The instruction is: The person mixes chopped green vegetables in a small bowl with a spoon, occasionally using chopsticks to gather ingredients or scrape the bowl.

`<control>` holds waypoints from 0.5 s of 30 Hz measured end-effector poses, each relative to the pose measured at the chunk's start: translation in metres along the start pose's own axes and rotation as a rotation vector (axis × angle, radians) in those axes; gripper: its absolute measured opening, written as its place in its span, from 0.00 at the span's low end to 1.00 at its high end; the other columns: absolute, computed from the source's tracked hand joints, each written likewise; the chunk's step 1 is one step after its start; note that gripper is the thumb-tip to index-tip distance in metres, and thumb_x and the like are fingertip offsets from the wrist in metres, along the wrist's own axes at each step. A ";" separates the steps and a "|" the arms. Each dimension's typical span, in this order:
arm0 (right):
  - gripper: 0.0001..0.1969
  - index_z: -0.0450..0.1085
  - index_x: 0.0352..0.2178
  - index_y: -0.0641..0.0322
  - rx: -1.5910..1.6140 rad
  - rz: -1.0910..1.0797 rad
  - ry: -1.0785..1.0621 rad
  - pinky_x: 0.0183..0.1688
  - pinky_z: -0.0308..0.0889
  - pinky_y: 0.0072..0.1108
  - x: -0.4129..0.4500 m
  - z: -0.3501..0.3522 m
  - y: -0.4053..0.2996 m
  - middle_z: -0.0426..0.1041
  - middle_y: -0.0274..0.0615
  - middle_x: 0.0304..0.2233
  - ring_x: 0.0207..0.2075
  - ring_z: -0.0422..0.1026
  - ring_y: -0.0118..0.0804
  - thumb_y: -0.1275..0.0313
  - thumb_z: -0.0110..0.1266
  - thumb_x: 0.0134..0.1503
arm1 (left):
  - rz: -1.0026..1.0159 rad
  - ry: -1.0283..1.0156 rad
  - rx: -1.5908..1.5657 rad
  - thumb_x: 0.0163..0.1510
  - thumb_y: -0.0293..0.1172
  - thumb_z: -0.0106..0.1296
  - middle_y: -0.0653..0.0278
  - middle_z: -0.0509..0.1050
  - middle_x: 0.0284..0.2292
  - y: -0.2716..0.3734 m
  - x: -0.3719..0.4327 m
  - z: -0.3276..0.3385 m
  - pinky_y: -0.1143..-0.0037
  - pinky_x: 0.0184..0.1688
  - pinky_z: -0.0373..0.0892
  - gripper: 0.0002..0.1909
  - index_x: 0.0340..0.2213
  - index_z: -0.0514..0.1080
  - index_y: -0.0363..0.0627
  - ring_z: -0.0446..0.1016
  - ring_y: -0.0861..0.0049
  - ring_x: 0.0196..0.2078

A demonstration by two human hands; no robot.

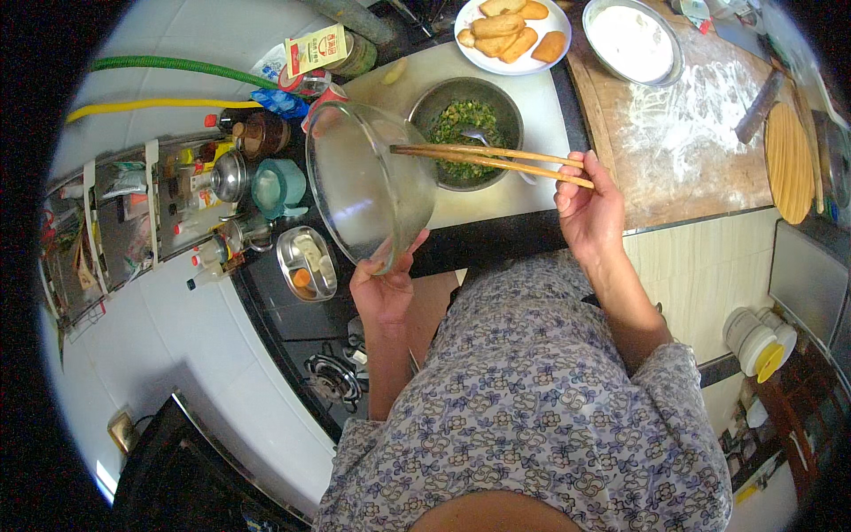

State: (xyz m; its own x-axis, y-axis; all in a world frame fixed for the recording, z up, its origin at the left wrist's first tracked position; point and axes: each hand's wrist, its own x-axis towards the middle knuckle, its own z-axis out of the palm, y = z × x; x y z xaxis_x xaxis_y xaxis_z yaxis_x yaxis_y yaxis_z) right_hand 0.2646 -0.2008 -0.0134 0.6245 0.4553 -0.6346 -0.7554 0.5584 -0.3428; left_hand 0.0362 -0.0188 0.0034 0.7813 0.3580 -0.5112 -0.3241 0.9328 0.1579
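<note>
My left hand (385, 286) grips the rim of a large glass lid or bowl (359, 193), which is tilted on edge and fogged on its surface. Which of the two it is, I cannot tell. In my right hand (592, 206) is a pair of wooden chopsticks (492, 159), pointing left, their dark tips overlapping the glass in view. Below the chopsticks, a dark metal bowl (419, 110) holds a chopped green mixture (465, 116) with a metal spoon (475, 135) in it. That bowl rests on a pale cutting board (545, 133).
A plate (469, 56) of golden fried pieces and a bowl of white flour (631, 40) stand at the back. Flour dusts the wooden board (651, 173), where a rolling pin (760, 106) lies. Left are a steel divided dish (284, 256), a teal container (279, 189) and a gas burner (332, 379).
</note>
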 end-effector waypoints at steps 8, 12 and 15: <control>0.12 0.64 0.31 0.67 0.061 0.020 0.059 0.19 0.68 0.16 0.005 -0.009 -0.010 0.70 0.42 0.21 0.16 0.68 0.28 0.66 0.41 0.56 | -0.013 -0.002 -0.013 0.42 0.24 0.40 0.26 0.43 0.50 -0.005 -0.001 -0.009 0.80 0.30 0.74 0.37 0.51 0.38 0.22 0.71 0.58 0.39; 0.12 0.64 0.31 0.67 0.035 0.022 0.044 0.19 0.68 0.15 0.005 -0.018 -0.010 0.70 0.42 0.21 0.16 0.68 0.28 0.66 0.41 0.56 | 0.002 0.010 0.024 0.41 0.25 0.40 0.26 0.43 0.50 -0.007 -0.002 -0.008 0.82 0.29 0.73 0.38 0.51 0.39 0.22 0.71 0.61 0.39; 0.13 0.64 0.31 0.66 0.025 0.041 0.042 0.19 0.68 0.15 0.005 -0.016 -0.006 0.70 0.42 0.21 0.16 0.68 0.27 0.65 0.41 0.56 | 0.001 0.037 0.037 0.41 0.26 0.41 0.27 0.44 0.51 -0.008 -0.002 -0.005 0.83 0.28 0.72 0.38 0.52 0.40 0.23 0.72 0.62 0.38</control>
State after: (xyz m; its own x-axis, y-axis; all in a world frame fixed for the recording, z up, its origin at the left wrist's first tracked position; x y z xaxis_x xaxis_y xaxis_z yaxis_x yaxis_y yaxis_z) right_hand 0.2691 -0.2128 -0.0258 0.5841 0.4484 -0.6766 -0.7745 0.5572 -0.2994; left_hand 0.0345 -0.0269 -0.0007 0.7605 0.3574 -0.5421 -0.3042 0.9337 0.1889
